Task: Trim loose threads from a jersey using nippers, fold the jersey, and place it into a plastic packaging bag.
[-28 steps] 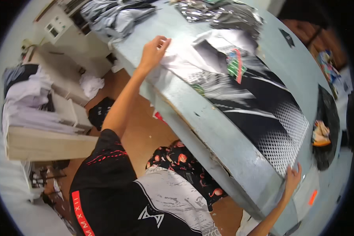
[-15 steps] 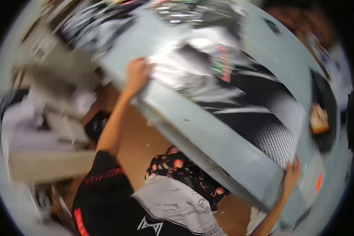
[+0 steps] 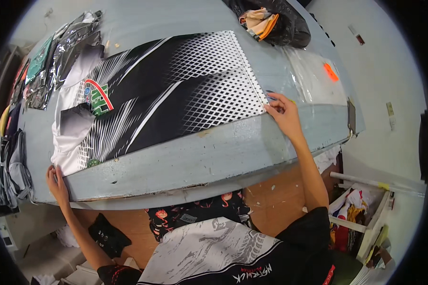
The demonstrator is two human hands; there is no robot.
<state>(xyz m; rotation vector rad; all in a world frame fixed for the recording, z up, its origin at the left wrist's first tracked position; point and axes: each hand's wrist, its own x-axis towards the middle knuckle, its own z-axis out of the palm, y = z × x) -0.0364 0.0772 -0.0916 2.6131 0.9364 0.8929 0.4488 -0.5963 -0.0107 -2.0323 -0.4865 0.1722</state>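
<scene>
A black and white patterned jersey (image 3: 150, 80) lies flat and stretched out along the table, with a red and green print near its white collar end. At the jersey's near left corner, my left hand (image 3: 58, 184) has its fingers closed on the white fabric edge. My right hand (image 3: 284, 114) pinches the near right corner, where the dotted white hem ends. Something small, blue and yellow shows beside the right fingers; I cannot tell what it is.
Packed garments in clear plastic (image 3: 76, 52) lie at the far left, with folded grey clothes (image 3: 14, 166) nearer. A black plastic bag (image 3: 290, 28) and clear plastic bags (image 3: 314, 80) rest on the right. A clothes-filled crate (image 3: 356, 209) stands below the table's right end.
The view has turned, so the table and jersey now run nearly across it, and the blur is gone. Both hands are still at the jersey's two near corners.
</scene>
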